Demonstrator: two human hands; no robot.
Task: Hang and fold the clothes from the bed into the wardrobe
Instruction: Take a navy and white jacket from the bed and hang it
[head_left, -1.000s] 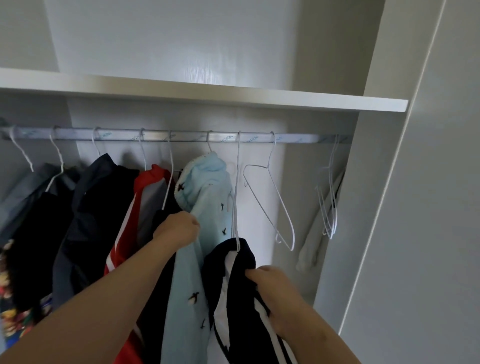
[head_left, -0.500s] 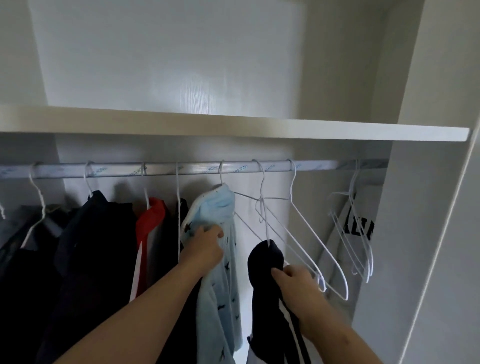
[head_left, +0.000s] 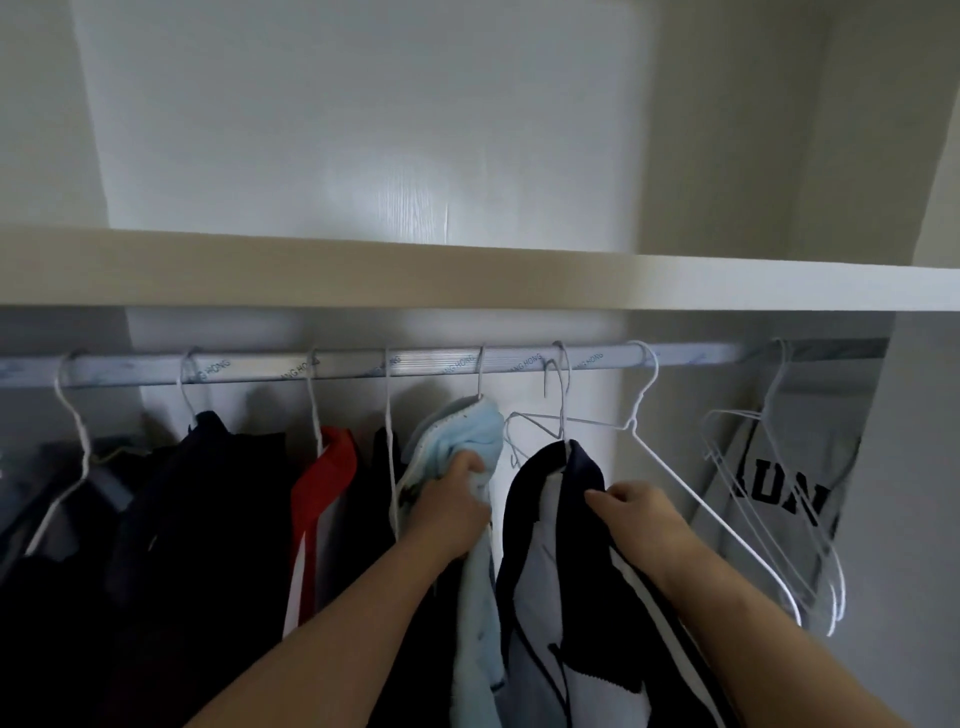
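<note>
Both hands have gone up, and the dark top (head_left: 550, 519) is now close under the rod (head_left: 363, 366). White wardrobe (head_left: 363, 130) walls stand all round, with a shelf (head_left: 467, 280) above the rod. Clothes fill the rod's left end; bare hangers (head_left: 675, 478) hang towards its right end. The left hand (head_left: 447, 512) grips the blue top (head_left: 462, 431). The right hand (head_left: 639, 514) pinches the dark top, which hangs straight down near the rod's middle.

A rail (head_left: 415, 364) is fixed beneath a shelf (head_left: 467, 280). Garments (head_left: 208, 493) are hung along its left half. A jacket (head_left: 545, 571) is placed right of a fleece top (head_left: 467, 431), and empty hangers (head_left: 834, 597) are hung further right, before a lettered top (head_left: 779, 493).
</note>
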